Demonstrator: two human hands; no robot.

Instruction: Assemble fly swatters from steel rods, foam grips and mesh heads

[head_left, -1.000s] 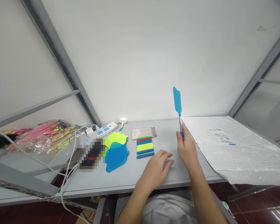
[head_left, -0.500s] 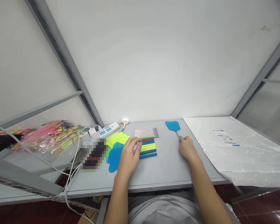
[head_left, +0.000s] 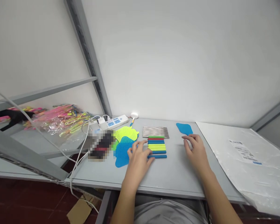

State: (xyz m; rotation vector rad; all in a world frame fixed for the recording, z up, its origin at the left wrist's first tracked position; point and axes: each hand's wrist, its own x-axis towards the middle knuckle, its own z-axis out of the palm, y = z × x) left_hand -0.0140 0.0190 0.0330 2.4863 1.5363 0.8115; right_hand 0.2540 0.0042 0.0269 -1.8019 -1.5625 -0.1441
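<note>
My left hand (head_left: 140,158) is spread low over the table, its fingertips at the left ends of a row of coloured handle tubes (head_left: 156,147). Thumb and forefinger are close to the nearest blue tube (head_left: 159,156); I cannot tell whether they touch it. To the left of this hand lie blue perforated fly swatter heads (head_left: 124,152), partly behind the fingers. My right hand (head_left: 197,152) is open, thumb and fingers apart, just in front of a blue fly swatter (head_left: 184,128), whose handle is hidden. Thin metal rods (head_left: 155,131) lie side by side behind the tubes.
Yellow-green swatter heads (head_left: 127,133) and a white power strip (head_left: 118,122) are at the back left. White cables (head_left: 80,149) hang over the left edge. A white wrapped sheet (head_left: 233,155) covers the right side. Bagged colourful goods (head_left: 60,119) fill the shelf at left.
My right hand has let go of the blue fly swatter's handle and its fingers have parted. My left hand's fingers have spread over the tube ends. The camera view has turned.
</note>
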